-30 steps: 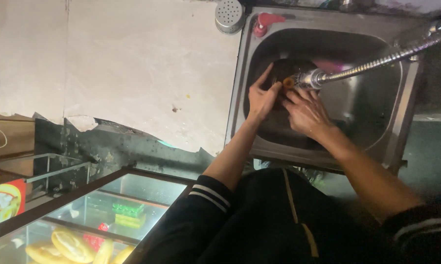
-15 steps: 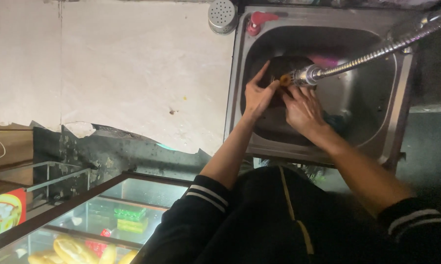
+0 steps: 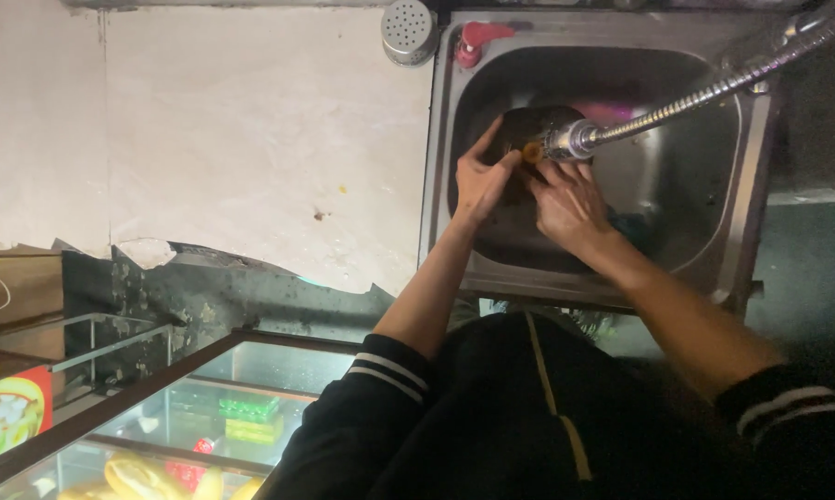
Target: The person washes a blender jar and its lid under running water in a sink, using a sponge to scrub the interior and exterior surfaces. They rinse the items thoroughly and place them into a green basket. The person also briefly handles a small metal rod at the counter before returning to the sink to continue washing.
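Observation:
Both my hands are inside a steel sink (image 3: 760, 213). My left hand (image 3: 480, 178) grips the rim of a dark round dish (image 3: 528, 125) held in the basin. My right hand (image 3: 570, 206) lies flat against the same dish, fingers spread, just under the metal nozzle (image 3: 565, 142) of a flexible tap hose (image 3: 704, 94). Whether water is running is unclear. My right hand hides the lower part of the dish.
A worn white counter (image 3: 232, 139) stretches left of the sink. A perforated metal strainer (image 3: 408, 30) and a red knob (image 3: 477, 39) sit at the sink's back corner. Below left stands a glass display case (image 3: 139, 426) with coloured packets and yellow food.
The view has shifted a little; both hands stay on the dish under the nozzle, with the fingers slightly rearranged.

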